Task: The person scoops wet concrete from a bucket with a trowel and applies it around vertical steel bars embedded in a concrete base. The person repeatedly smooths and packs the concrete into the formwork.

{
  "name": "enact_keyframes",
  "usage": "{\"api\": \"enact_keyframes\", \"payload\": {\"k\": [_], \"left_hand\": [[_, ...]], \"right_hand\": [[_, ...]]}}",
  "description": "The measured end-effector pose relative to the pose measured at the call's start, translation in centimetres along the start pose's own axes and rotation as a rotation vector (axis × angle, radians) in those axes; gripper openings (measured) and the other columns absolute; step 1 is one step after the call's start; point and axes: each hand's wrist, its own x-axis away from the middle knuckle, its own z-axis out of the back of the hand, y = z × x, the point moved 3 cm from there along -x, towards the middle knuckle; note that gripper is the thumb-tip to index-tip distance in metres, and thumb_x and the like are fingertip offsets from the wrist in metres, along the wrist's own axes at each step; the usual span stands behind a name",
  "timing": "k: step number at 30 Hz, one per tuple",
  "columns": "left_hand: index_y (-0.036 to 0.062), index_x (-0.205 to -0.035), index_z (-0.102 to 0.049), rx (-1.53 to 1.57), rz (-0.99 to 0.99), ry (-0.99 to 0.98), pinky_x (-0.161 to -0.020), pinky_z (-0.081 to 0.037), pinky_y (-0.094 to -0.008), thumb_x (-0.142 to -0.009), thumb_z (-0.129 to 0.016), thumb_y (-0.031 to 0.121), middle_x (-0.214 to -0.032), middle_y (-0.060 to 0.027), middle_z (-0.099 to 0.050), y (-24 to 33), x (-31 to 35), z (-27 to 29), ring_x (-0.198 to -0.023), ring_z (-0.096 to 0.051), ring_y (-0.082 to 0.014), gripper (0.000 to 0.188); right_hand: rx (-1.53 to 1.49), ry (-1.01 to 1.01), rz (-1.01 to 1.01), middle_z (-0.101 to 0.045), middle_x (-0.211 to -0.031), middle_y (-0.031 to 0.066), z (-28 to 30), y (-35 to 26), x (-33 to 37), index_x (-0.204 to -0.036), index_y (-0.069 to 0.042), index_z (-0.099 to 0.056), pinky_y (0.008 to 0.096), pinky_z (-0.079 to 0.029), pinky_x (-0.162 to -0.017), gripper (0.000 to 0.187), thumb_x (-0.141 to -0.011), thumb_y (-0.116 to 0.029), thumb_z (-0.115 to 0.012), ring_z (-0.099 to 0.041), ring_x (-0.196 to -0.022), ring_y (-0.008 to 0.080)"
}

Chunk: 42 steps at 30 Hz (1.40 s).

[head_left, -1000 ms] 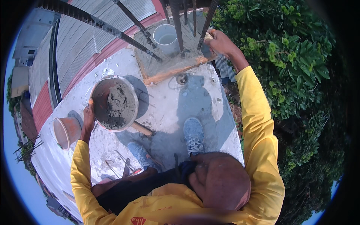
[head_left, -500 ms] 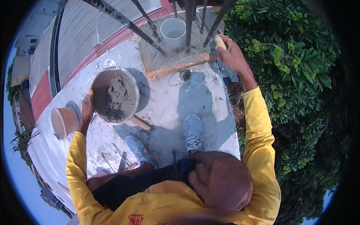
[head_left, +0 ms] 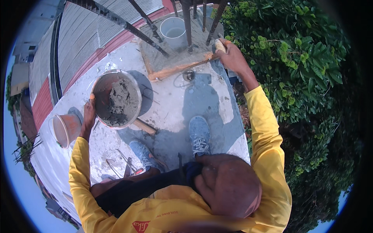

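My left hand (head_left: 89, 113) is closed on the left rim of a round bucket (head_left: 138, 101), thumb over the edge. Wet grey mortar (head_left: 125, 96) lies inside, and the bucket tilts toward me. Up at the right, my right hand (head_left: 234, 59) wraps round the pale wooden handle of what looks like a trowel (head_left: 220, 46); its blade is hard to make out. That hand is at the right corner of a wooden form board (head_left: 175, 67), which edges a patch of grey mortar (head_left: 155, 58).
Steel rebars (head_left: 189, 31) rise from the patch around a white bucket (head_left: 173, 32). A smaller bucket (head_left: 66, 130) lies tipped at the left. A wooden handle (head_left: 144, 126) sticks out beneath the mortar bucket; a hacksaw (head_left: 128, 167) lies near my feet. The slab's right edge drops off beside leafy branches (head_left: 303, 73).
The view has shifted slightly. My right hand has moved a little left and down with the trowel handle, nearer the form board's corner. My left hand keeps its hold on the bucket rim.
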Motion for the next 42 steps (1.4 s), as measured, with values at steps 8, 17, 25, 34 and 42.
{"api": "enact_keyframes", "payload": {"k": [8,17,25,34,42], "left_hand": [[-0.0057,-0.116,-0.064,-0.082,0.065,0.012,-0.08,-0.05,-0.0333,-0.113,-0.044,0.055,-0.097,-0.0055,-0.067,0.1,-0.1,0.4,-0.087,-0.056,-0.0134,0.064],[-0.007,-0.119,-0.065,-0.155,-0.011,-0.016,-0.081,-0.05,-0.0323,-0.113,-0.043,0.057,-0.102,-0.0065,-0.068,0.1,-0.1,0.5,-0.091,-0.056,-0.0125,0.068],[-0.0057,-0.122,-0.065,-0.036,0.058,-0.024,-0.085,-0.05,-0.0316,-0.113,-0.044,0.057,-0.106,-0.0052,-0.067,1.2,0.2,-0.1,-0.095,-0.055,-0.0122,0.066],[-0.0048,-0.123,-0.065,0.01,0.071,-0.006,-0.087,-0.05,-0.0315,-0.112,-0.045,0.057,-0.109,-0.0051,-0.068,0.1,0.1,0.3,-0.098,-0.059,-0.013,0.065],[-0.0062,-0.12,-0.066,-0.275,-0.159,0.03,-0.086,-0.051,-0.0323,-0.112,-0.044,0.058,-0.105,-0.0062,-0.069,0.2,0.1,0.3,-0.095,-0.059,-0.0143,0.069]], "right_hand": [[-0.515,-0.072,-0.183,-0.064,-0.094,0.0089,1.8,-0.9,-2.2,-0.14,0.006,-0.056,0.0278,-0.05,-0.055,0.047,-0.097,-0.013,-0.061,-0.062,-0.068,0.0118],[-1.297,-0.463,-0.096,-0.06,-0.102,0.0111,5.6,3.6,0.7,-0.133,-0.005,-0.049,0.026,-0.055,-0.057,0.04,-0.11,-0.035,-0.06,-0.057,-0.071,0.0126],[-0.775,-0.364,-0.28,-0.063,-0.095,0.0061,4.5,6.1,-5.2,-0.125,-0.003,-0.053,0.0248,-0.052,-0.051,0.033,-0.11,-0.033,-0.055,-0.06,-0.066,0.0108],[-0.507,-0.38,-0.362,-0.061,-0.09,0.0021,4.3,4.5,-7.3,-0.114,-0.002,-0.057,0.0239,-0.05,-0.049,0.03,-0.11,-0.03,-0.048,-0.056,-0.064,0.0077],[-0.509,-0.376,-0.318,-0.061,-0.089,0.0019,4.2,4.6,-7.3,-0.114,-0.002,-0.057,0.0246,-0.05,-0.049,0.029,-0.111,-0.03,-0.048,-0.055,-0.063,0.0074]]}}
